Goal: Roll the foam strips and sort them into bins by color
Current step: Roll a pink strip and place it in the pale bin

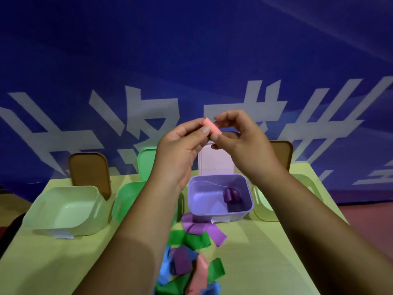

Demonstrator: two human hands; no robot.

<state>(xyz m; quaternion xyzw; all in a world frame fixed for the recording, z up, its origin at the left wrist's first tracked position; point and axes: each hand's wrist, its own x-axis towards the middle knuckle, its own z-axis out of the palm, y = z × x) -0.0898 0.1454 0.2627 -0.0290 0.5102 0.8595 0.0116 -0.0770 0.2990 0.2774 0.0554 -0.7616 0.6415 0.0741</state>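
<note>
Both hands are raised above the bins and pinch one pink foam roll (211, 127) between them. My left hand (180, 150) holds its left end with thumb and fingers, and my right hand (240, 143) holds its right end. Below them stands a purple bin (221, 210) with a dark purple roll (231, 195) inside. A green bin (125, 199) is partly hidden by my left forearm. A pale bin (63, 209) stands at the left and another pale bin (263, 209) at the right, behind my right forearm. Loose foam strips (191, 256) in purple, green, blue and pink lie in a heap near the front.
The bins stand in a row on a yellow-green table (53, 262). Opened lids rise behind them: brown (89, 173), green (146, 162), pale pink (214, 160) and brown (280, 152). A blue banner with white characters fills the background.
</note>
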